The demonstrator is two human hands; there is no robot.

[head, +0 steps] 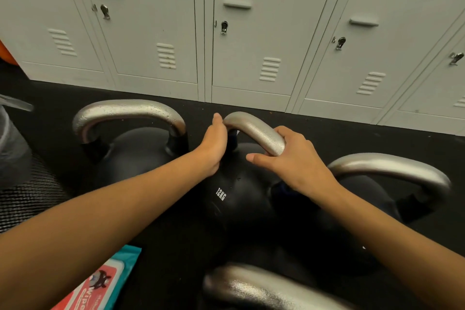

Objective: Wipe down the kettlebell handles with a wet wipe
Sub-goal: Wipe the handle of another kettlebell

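Silver steel formed the handle [254, 131] of the middle kettlebell [241, 199], a black one marked 12KG that stood on the black rubber floor [352, 133] close to its far edge, where grey lockers [251, 33] rose. The left hand [215, 143] curled round the handle's left end; the right hand [294, 161] gripped its right side, fingers wrapped over the bar. No wipe showed in either hand. Three more kettlebells stood close by: one to the left [130, 128], one to the right [392, 173], one at the near edge [264, 287]. A wet wipe pack [100, 284] lay at the near left.
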